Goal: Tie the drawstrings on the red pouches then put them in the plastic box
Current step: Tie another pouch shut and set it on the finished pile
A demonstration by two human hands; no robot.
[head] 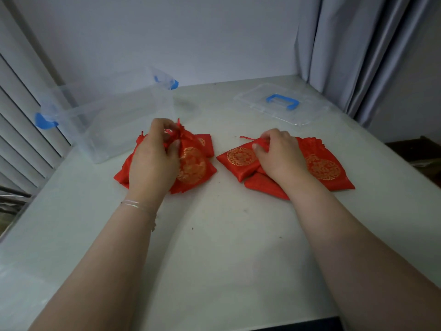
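Both forearms reach to mid-frame: left hand (154,154) pinches one pouch's (191,163) drawstring (177,130), right hand (279,154) grips another's neck (261,142). Soft, slippery satin, I'd guess; take the cords. Box (112,115) waits upper left.

We see a pale table (214,247) with a smooth top that has a few small dark specks on it. At the far left of the table stands a clear plastic box (114,120) with blue latches; it is open at the top. At the far right lies its clear lid (284,103), flat, with a blue handle on it, well apart from the box. In the middle of the table lie two groups of red pouches with golden round patterns. The left group (191,168) is just beside the near corner of the box. The right group (322,168) lies apart from it, with bare table between them.
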